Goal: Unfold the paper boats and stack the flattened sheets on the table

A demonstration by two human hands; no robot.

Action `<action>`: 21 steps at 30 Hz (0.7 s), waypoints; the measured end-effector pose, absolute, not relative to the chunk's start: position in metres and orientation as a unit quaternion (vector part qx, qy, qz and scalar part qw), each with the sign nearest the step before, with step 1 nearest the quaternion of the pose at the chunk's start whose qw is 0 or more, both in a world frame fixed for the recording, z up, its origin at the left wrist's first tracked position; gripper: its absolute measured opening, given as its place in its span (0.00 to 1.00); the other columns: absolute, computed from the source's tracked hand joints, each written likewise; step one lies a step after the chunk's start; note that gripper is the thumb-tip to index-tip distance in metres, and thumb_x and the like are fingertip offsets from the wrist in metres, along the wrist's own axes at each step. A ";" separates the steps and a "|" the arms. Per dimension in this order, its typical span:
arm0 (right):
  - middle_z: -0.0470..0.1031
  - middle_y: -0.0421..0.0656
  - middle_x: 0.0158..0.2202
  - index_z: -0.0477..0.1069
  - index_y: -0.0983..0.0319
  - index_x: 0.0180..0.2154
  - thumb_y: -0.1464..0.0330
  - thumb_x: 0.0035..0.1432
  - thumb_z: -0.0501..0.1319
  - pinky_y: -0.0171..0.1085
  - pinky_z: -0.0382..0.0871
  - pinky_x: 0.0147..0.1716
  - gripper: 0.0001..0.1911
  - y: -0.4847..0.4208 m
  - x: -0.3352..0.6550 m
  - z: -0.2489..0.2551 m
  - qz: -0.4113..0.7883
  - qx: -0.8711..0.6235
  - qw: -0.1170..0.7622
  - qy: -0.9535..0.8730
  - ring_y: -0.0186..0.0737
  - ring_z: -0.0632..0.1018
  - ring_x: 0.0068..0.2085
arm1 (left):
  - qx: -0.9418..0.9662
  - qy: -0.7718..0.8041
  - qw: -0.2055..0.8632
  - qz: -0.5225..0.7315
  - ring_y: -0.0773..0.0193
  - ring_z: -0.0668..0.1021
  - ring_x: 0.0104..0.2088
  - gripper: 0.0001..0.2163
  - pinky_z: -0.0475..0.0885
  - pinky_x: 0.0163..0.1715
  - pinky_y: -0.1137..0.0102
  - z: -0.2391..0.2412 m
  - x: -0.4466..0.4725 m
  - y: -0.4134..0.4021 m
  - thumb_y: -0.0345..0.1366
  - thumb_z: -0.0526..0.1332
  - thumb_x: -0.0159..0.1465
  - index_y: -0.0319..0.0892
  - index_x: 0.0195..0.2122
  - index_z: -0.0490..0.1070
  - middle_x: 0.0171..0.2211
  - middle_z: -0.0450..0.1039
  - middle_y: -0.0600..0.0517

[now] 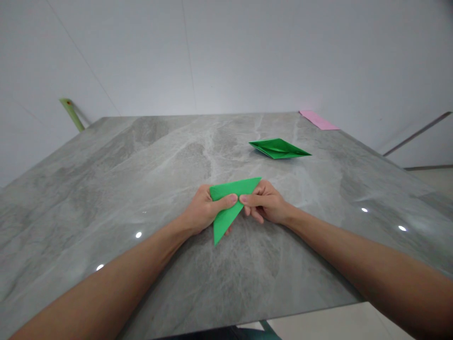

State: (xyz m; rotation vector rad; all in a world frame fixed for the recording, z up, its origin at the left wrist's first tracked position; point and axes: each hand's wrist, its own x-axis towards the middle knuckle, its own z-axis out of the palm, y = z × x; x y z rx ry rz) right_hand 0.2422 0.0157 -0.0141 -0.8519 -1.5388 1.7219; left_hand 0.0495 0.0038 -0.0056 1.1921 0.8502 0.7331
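A bright green paper folded into a triangle (226,189) is held up above the table, one point aimed down toward me and another to the upper right. On its left side my left hand (205,208) grips it, thumb flat across the front and fingers mostly hidden behind. My right hand (267,203) pinches its right edge between thumb and fingers, the two thumb tips nearly meeting. Farther back to the right lies a darker green folded paper boat (279,148), long and pointed at both ends.
The grey marbled table (170,156) reaches back to a white wall (226,56). A pink sheet of paper (318,120) lies at the far right corner. Beyond the left edge, a light green strip-like object (72,114) leans near the wall.
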 end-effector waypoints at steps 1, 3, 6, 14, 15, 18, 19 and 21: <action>0.65 0.37 0.07 0.73 0.64 0.16 0.54 0.52 0.66 0.31 0.47 0.12 0.22 0.016 0.243 -0.014 0.657 -0.331 0.337 -0.588 0.27 0.58 0.09 | 0.531 0.381 0.683 0.326 0.64 0.74 0.12 0.16 0.69 0.10 0.74 -0.006 0.049 0.004 0.48 0.68 0.56 0.40 0.22 0.74 0.13 0.70 0.53; 0.64 0.37 0.07 0.73 0.64 0.16 0.55 0.51 0.66 0.32 0.46 0.12 0.22 0.018 0.244 -0.012 0.649 -0.341 0.348 -0.584 0.27 0.57 0.09 | 0.525 0.385 0.686 0.324 0.63 0.74 0.12 0.15 0.68 0.10 0.74 -0.005 0.048 0.003 0.47 0.68 0.56 0.41 0.22 0.73 0.13 0.70 0.53; 0.62 0.37 0.06 0.72 0.63 0.15 0.55 0.50 0.66 0.33 0.44 0.12 0.22 0.021 0.246 -0.010 0.634 -0.360 0.376 -0.572 0.27 0.55 0.09 | 0.508 0.389 0.698 0.322 0.62 0.74 0.12 0.15 0.67 0.09 0.73 -0.004 0.047 0.003 0.47 0.68 0.55 0.42 0.21 0.72 0.12 0.70 0.53; 0.61 0.36 0.06 0.68 0.61 0.15 0.54 0.51 0.63 0.34 0.46 0.14 0.21 0.025 0.243 -0.009 0.576 -0.400 0.458 -0.546 0.28 0.55 0.10 | 0.474 0.384 0.715 0.341 0.62 0.73 0.12 0.14 0.67 0.09 0.71 -0.007 0.049 0.002 0.45 0.69 0.55 0.41 0.22 0.71 0.12 0.69 0.54; 0.61 0.36 0.06 0.68 0.61 0.15 0.54 0.51 0.63 0.34 0.46 0.15 0.22 0.025 0.243 -0.010 0.570 -0.405 0.464 -0.545 0.28 0.56 0.10 | 0.472 0.383 0.717 0.341 0.63 0.73 0.12 0.14 0.67 0.10 0.71 -0.007 0.049 0.003 0.45 0.69 0.55 0.41 0.22 0.71 0.12 0.69 0.54; 0.61 0.36 0.07 0.69 0.61 0.15 0.54 0.52 0.63 0.34 0.45 0.14 0.22 0.025 0.243 -0.013 0.551 -0.414 0.478 -0.545 0.28 0.56 0.10 | 0.470 0.379 0.722 0.338 0.62 0.74 0.12 0.15 0.69 0.11 0.71 -0.009 0.051 0.004 0.46 0.68 0.54 0.40 0.22 0.71 0.13 0.69 0.53; 0.61 0.36 0.07 0.69 0.61 0.16 0.54 0.53 0.63 0.34 0.45 0.14 0.22 0.026 0.244 -0.014 0.545 -0.416 0.483 -0.545 0.28 0.56 0.10 | 0.472 0.378 0.719 0.342 0.62 0.74 0.13 0.16 0.69 0.11 0.71 -0.009 0.052 0.005 0.47 0.68 0.55 0.39 0.23 0.70 0.13 0.70 0.53; 0.60 0.35 0.07 0.68 0.60 0.16 0.55 0.55 0.61 0.34 0.47 0.15 0.22 0.027 0.244 -0.014 0.532 -0.419 0.495 -0.544 0.28 0.56 0.11 | 0.472 0.385 0.700 0.372 0.63 0.75 0.14 0.18 0.70 0.14 0.72 -0.010 0.054 0.007 0.50 0.66 0.58 0.38 0.24 0.71 0.15 0.72 0.51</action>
